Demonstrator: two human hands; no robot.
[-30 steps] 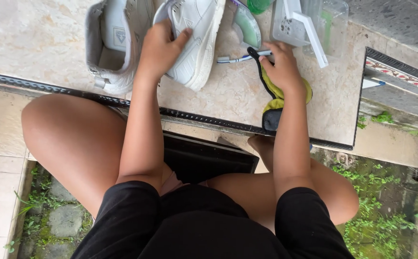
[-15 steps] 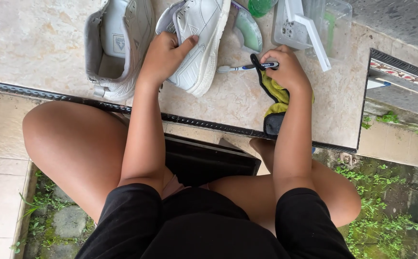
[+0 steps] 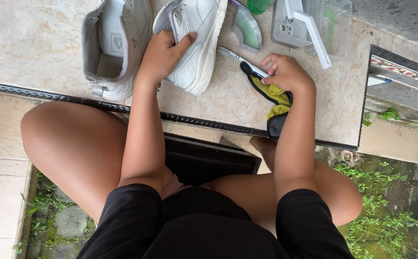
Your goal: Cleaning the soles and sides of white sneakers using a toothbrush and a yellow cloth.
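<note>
The left hand (image 3: 163, 52) is grasping a white leather sneaker (image 3: 197, 41) that is lying on its side on the beige marble floor (image 3: 31, 45). The thumb is pressing across the shoe's side panel and the fingers are curling over its heel end, so the shoe is sitting inside the grip, with its toe pointing away from the person.

The right hand (image 3: 288, 74) is resting on a yellow and black cloth (image 3: 276, 98) that is draping over the black edge strip of the floor. The fingers are bending loosely around the handle end of a slim white toothbrush (image 3: 240, 58), which is lying on the floor between the sneaker and this hand. Whether this grip is clenching the handle cannot be told.

A second grey-white sneaker (image 3: 115, 43) is standing upright just beside the held shoe, on its left. A clear plastic container (image 3: 314, 24) is sitting beyond the right hand. A green insole (image 3: 247, 29) is lying just beyond the held shoe.
</note>
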